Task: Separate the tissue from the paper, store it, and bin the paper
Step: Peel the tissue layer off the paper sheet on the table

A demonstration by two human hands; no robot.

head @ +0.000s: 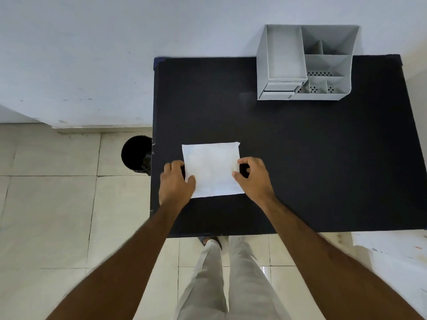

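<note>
A white square sheet point(212, 168) lies flat on the black table point(300, 158), near its front left part. I cannot tell tissue from paper in it; it looks like one stacked layer. My left hand point(176, 181) pinches the sheet's left edge, thumb on top. My right hand point(253, 175) pinches the right edge between thumb and fingers. A grey desk organiser point(305, 63) with several compartments stands at the table's back right. A black bin point(136, 153) stands on the floor just left of the table.
The table's back edge meets a pale wall. Tiled floor lies to the left and in front. My legs in light trousers stand at the table's front edge. A white surface shows at the far right, below the table.
</note>
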